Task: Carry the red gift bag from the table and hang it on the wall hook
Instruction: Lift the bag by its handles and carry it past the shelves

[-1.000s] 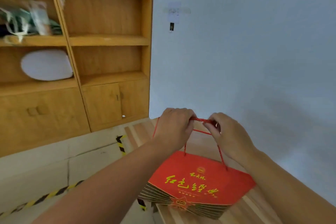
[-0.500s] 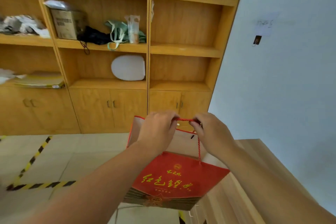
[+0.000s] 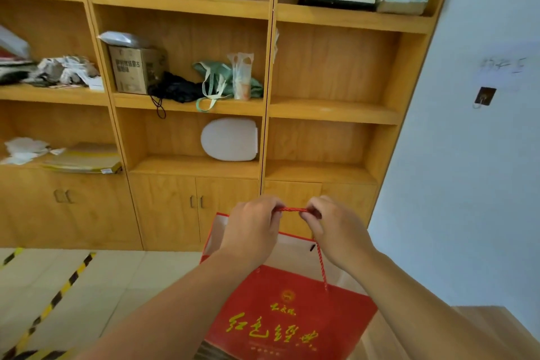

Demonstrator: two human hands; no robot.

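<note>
The red gift bag (image 3: 289,318) with yellow writing hangs in the air in front of me, its white inside showing. My left hand (image 3: 251,231) and my right hand (image 3: 336,231) both pinch its red rope handle (image 3: 292,209), stretched taut between them. The wall hook (image 3: 485,96), a small dark square plate with a metal hook, sits on the pale wall at the right, well above and to the right of my hands. A corner of the wooden table (image 3: 479,327) shows at the lower right, below the bag.
A tall wooden shelf unit (image 3: 268,108) with cupboards fills the wall ahead, holding a cardboard box (image 3: 134,70), bags, papers and a white toilet seat lid (image 3: 230,140). Yellow-black tape (image 3: 55,298) runs across the tiled floor at the left.
The bag has come up off the table and hangs freely. My view has swung left and up, so the shelf unit is centred and the hook has shifted to the right edge.
</note>
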